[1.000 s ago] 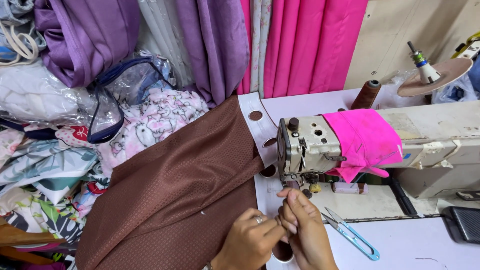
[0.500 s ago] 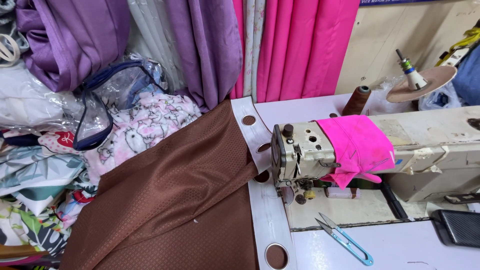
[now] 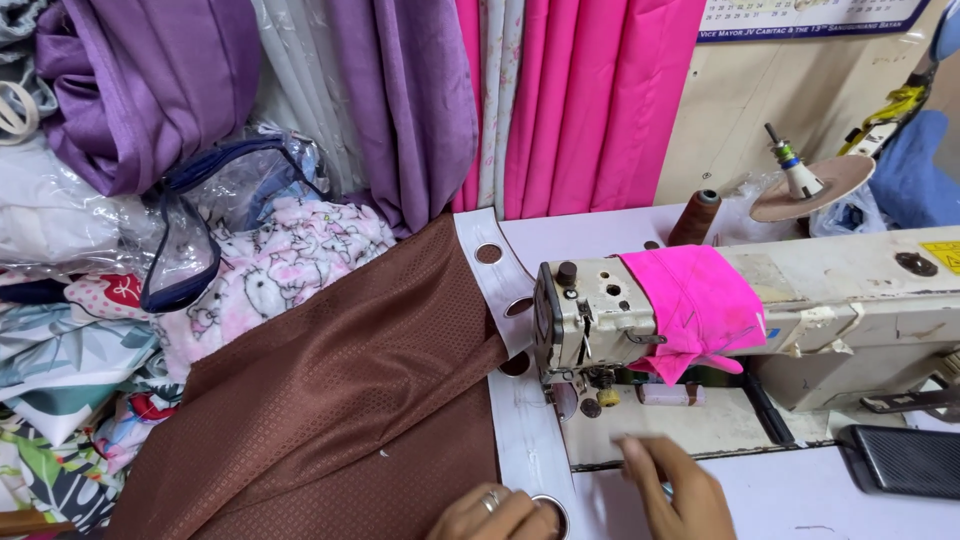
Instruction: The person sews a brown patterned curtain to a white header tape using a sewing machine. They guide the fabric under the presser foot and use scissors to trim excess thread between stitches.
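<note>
A brown patterned curtain (image 3: 330,400) lies across the table left of a cream sewing machine (image 3: 800,300). Its white header band (image 3: 515,410) with round eyelet holes runs under the needle area. My left hand (image 3: 495,515), with a ring on one finger, rests on the band near an eyelet at the bottom edge. My right hand (image 3: 670,485) hovers with fingers apart over the machine bed, blurred, and holds nothing. A pink cloth (image 3: 695,300) is draped over the machine's arm.
Purple (image 3: 400,110) and pink curtains (image 3: 590,100) hang behind. Folded fabrics and plastic bags (image 3: 120,260) pile up at left. A brown thread cone (image 3: 695,217) and a bobbin stand (image 3: 805,180) sit behind the machine. A black phone (image 3: 900,460) lies at right.
Both hands left the view half a second ago and are back at the bottom edge. The blue thread snips on the machine bed are now hidden behind my right hand. The view shifted slightly.
</note>
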